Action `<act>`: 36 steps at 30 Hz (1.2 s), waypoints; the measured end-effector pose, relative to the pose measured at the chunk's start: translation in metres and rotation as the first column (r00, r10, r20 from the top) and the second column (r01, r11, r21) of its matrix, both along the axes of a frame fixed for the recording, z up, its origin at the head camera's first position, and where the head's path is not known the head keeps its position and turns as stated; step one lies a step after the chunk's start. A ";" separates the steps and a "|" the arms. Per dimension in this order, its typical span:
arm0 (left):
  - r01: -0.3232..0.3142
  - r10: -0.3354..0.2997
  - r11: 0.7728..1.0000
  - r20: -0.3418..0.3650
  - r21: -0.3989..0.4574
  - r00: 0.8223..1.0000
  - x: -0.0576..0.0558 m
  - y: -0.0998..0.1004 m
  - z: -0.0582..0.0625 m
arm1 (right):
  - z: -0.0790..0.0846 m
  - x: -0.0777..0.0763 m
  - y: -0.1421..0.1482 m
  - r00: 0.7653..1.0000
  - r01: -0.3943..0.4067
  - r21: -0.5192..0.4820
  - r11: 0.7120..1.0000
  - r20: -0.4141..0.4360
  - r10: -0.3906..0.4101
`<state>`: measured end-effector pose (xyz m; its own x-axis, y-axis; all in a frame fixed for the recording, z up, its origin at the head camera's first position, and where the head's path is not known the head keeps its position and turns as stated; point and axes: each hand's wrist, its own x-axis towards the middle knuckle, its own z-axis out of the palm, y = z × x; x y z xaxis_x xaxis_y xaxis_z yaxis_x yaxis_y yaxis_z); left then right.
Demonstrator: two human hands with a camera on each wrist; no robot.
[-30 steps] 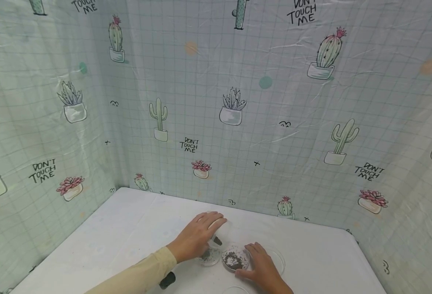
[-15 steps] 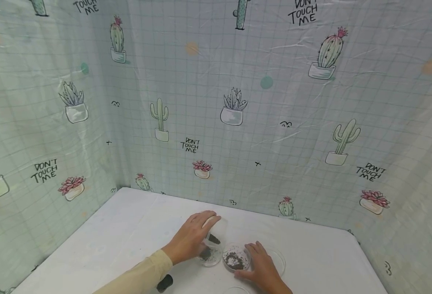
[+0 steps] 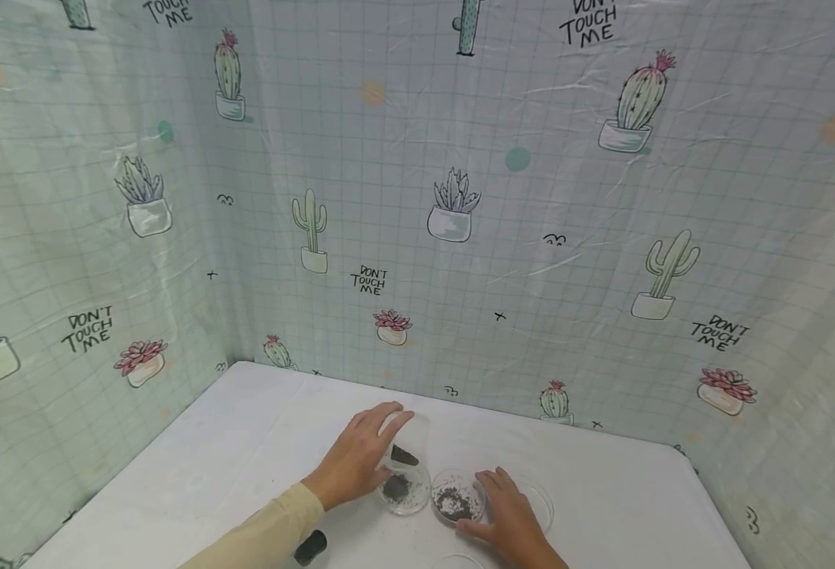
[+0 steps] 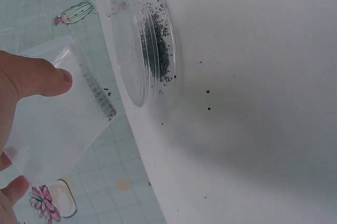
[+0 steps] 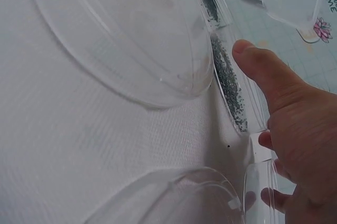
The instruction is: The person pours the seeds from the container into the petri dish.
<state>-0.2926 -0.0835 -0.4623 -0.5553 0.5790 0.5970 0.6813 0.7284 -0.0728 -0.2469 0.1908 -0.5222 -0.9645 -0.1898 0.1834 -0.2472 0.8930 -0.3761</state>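
Observation:
My left hand holds a clear plastic container between thumb and fingers. It is tilted, with dark granules gathered along its lower edge. Just beneath and nearer is the left petri dish, holding a small dark heap with scattered grains. Beside it on the right, a second petri dish contains dark and white grains. My right hand grips this dish's right side, thumb at the near rim and fingers at the far rim. In the right wrist view the thumb lies by its wall.
A clear round lid lies right of the dishes, partly behind my right hand. Another clear round piece shows at the bottom edge. Loose dark grains dot the white table. A cactus-printed curtain encloses the back and sides.
My left hand has shifted left with the container, uncovering more of the left dish and its dark heap. The right hand stays on its dish.

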 end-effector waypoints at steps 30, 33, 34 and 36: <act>-0.062 0.064 0.991 -0.007 0.118 0.998 -0.001 -0.017 -0.007 | 0.003 0.003 0.001 1.000 -0.016 -0.014 1.000 0.002 0.016; -0.072 0.071 0.989 0.010 0.128 0.997 0.000 -0.018 -0.008 | 0.004 0.004 0.001 1.000 -0.019 -0.025 1.000 -0.005 0.019; -0.080 0.079 0.988 0.017 0.132 0.997 0.001 -0.019 -0.008 | 0.004 0.004 0.001 1.000 -0.020 -0.029 0.999 -0.008 0.020; -0.093 0.089 0.985 0.034 0.142 0.995 0.001 -0.019 -0.009 | 0.004 0.004 0.001 1.000 -0.022 -0.033 0.999 -0.010 0.021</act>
